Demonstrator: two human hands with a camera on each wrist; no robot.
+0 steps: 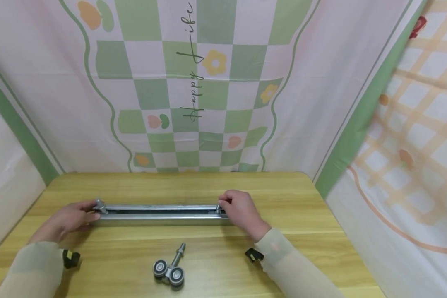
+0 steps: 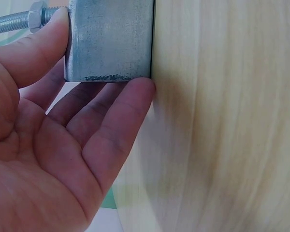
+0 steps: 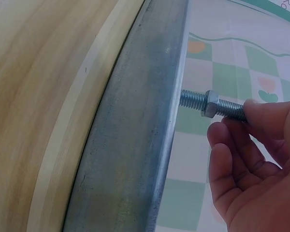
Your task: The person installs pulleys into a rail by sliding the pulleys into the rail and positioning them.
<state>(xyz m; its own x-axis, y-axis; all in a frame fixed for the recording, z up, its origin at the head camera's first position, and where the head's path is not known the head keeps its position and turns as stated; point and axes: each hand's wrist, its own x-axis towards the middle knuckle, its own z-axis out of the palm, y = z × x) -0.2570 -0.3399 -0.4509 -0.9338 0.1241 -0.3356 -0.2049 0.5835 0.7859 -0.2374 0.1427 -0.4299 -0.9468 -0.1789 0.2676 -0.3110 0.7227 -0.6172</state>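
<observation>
A long metal channel rail lies across the wooden table, its slot facing up. My left hand holds its left end; in the left wrist view the thumb lies at the top edge beside a threaded bolt with a hex nut, and the other fingers reach around the end. Near the rail's right end, my right hand pinches the tip of another upright threaded bolt, which carries a nut. The lower ends of both bolts are hidden inside the rail.
A loose roller hanger with wheels and a threaded bolt lies on the table in front of the rail, between the forearms. Behind the table hangs a green-and-white checked cloth; patterned cloth also hangs at both sides.
</observation>
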